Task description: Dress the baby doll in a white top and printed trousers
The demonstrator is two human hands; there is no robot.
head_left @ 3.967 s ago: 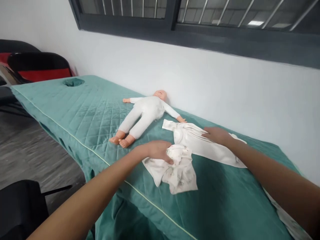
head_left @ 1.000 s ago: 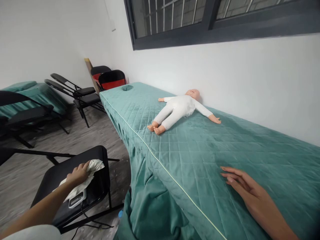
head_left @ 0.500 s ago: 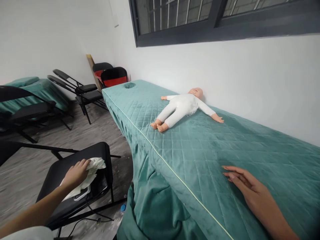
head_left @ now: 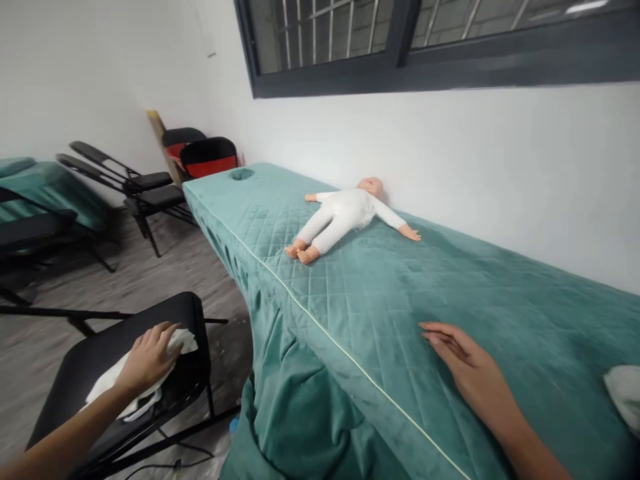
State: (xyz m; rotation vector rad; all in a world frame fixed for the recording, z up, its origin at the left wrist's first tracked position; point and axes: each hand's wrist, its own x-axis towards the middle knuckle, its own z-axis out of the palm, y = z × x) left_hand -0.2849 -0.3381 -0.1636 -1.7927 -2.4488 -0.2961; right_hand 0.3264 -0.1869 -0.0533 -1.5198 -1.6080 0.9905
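My left hand rests on a bundle of white baby clothes lying on the seat of a black folding chair, fingers curled over the cloth. My right hand lies flat and open on the green quilted bed cover, holding nothing. A baby doll in a white suit lies on its back further along the bed, against the wall. A bit of white cloth shows at the right edge of the bed.
More black folding chairs stand by the far wall, two with red backs. Another green-covered bed is at the far left. A barred window runs above the white wall. The floor is grey.
Four seconds ago both hands were on white clothes on the bed. Since one second ago my left hand has pressed the clothes lower onto the chair seat; my right hand stays flat.
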